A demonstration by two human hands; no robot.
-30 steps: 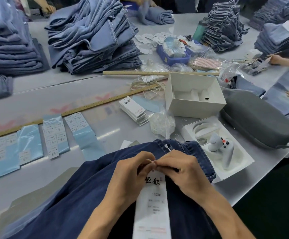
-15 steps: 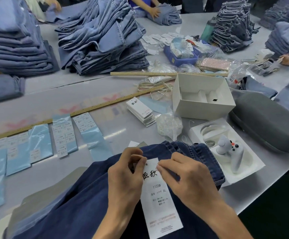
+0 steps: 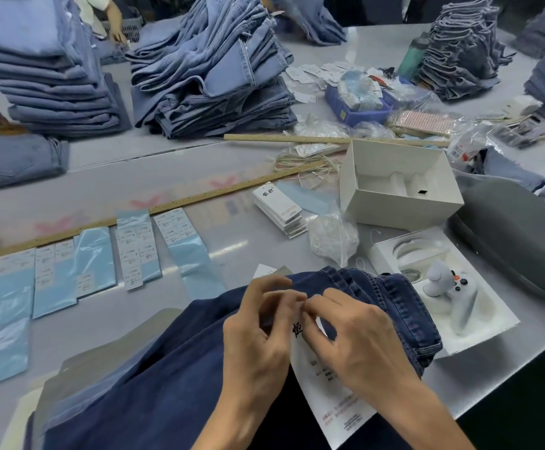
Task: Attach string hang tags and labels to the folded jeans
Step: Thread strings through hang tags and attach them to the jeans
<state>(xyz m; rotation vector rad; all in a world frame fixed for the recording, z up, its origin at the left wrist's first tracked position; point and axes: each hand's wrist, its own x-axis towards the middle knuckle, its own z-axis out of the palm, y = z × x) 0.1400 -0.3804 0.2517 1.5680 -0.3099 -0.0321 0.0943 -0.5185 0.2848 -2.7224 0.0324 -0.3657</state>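
Observation:
Dark blue jeans (image 3: pixel 167 378) lie folded at the near edge of the table. A long white hang tag (image 3: pixel 332 401) with black print lies on them, tilted to the right. My left hand (image 3: pixel 261 332) and my right hand (image 3: pixel 352 339) meet at the tag's top end, fingertips pinched together there, near the waistband. What the fingertips pinch is too small to tell apart; the tag's upper part is hidden under my right hand. A stack of white hang tags (image 3: pixel 279 207) sits further back, next to a tangle of pale strings (image 3: pixel 303 165).
Blue backing strips with white sticker labels (image 3: pixel 138 251) lie at the left. A bag of small clear parts (image 3: pixel 332 238), an open white box (image 3: pixel 401 186), a tray with a white controller (image 3: pixel 443 287) and a grey case (image 3: pixel 518 241) stand at the right. Stacks of lighter jeans (image 3: pixel 212 69) fill the back.
Half a second ago my hands held the tag flat with its top showing. Now both hands have closed together over its top end, and the tag lies more tilted to the right.

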